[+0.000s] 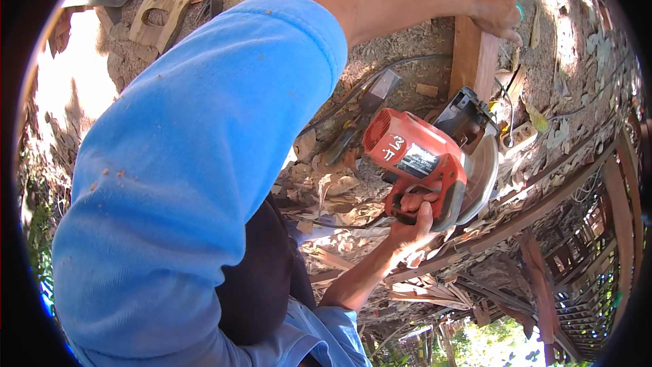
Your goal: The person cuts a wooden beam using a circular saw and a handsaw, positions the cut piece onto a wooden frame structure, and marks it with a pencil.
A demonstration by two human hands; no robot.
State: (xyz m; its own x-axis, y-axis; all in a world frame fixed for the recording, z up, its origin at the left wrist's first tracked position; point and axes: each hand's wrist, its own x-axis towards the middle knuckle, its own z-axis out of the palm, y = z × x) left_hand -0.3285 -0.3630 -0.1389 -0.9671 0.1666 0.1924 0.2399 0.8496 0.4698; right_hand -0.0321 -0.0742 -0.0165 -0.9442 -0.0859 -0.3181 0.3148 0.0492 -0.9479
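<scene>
My right hand [413, 216] is wrapped round the rear handle of a red circular saw [421, 146]. The saw's dark base [465, 117] meets the near end of a squared wooden beam [467, 54], and its pale round guard [483, 173] faces right. Whether the blade touches the wood is hidden. Farther up the beam, my left hand [490, 7] grips it with curled fingers. A small teal thing [521, 12] shows at the edge of that hand; I cannot make out what it is.
A dark cable [407, 61] crosses the ground left of the beam. A hatchet-like metal blade [382, 88] lies near the saw. Wood chips and dry leaves [336, 190] litter the dirt. A cut wooden handle piece [163, 17] lies far left; slatted wood [584, 265] stands at lower right.
</scene>
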